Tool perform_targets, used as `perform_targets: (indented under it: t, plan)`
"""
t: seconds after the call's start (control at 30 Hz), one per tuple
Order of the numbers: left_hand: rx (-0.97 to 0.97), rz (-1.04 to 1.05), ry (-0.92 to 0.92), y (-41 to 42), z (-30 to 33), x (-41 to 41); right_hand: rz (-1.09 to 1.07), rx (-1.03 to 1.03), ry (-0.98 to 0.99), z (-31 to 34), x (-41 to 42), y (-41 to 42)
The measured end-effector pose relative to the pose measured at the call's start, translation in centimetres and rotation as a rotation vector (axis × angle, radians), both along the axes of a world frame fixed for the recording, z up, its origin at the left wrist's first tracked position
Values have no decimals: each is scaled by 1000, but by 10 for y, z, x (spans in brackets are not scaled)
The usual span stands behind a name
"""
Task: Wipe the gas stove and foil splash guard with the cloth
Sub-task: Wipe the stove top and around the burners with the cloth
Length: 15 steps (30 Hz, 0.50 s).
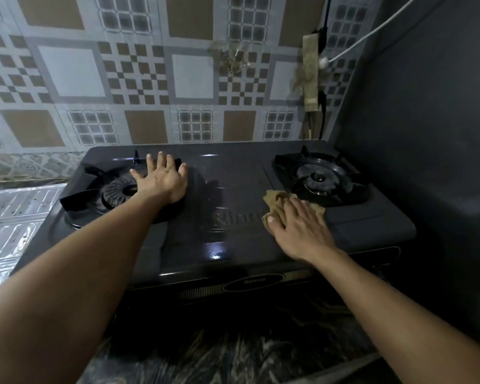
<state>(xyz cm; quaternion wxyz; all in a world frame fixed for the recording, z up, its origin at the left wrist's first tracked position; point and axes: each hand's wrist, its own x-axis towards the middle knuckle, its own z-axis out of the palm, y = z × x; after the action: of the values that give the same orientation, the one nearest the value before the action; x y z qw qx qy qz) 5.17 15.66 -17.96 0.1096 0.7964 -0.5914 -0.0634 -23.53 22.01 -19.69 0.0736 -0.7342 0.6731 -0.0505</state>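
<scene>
On the stove (233, 195), between its two burners, your right hand (299, 228) presses a tan cloth (275, 202) flat against the dark top. Your fingers lie nearly straight over the cloth, thumb out to the left along its edge; nothing shows them curling round it. The cloth is bunched, sticking out past your fingertips toward the right burner (320, 177) and just short of its grate.

Your left hand (161, 177) is spread wide, fingers straight and apart, palm down on the left burner (117, 189)'s grate at its right side. It holds nothing.

To the stove's left, the foil guard (14, 217) lies low and shiny, ribbed, touching or just beside the stove's left edge; you cannot tell which. Behind the stove stands a wall (122, 79) patterned in brown and grey squares. Near its right end hangs a tan strip (309, 73) with a white cable (372, 34) and a dark cord beside it. A grey panel (427, 106) rises just right of the stove. A bright glare spot sits on the stove's front centre.
</scene>
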Motion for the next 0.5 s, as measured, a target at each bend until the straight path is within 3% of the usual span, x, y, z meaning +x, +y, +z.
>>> perform_targets:
  t: [0.1,0.2,0.27,0.37,0.5]
  plan:
    - [-8,-23,-80,4,4,-8,22,-12,21,-1,12,12]
    - [-57,-86,-308,5,8,-14,185,-78,-26,-4,39,25]
    - [-56,-157,-445,7,13,-24,182,-43,-57,0,38,16]
    - [-43,-307,-394,8,19,-53,51,18,-46,6,12,0]
    - [4,-473,-214,15,25,-96,37,18,-14,2,-33,20]
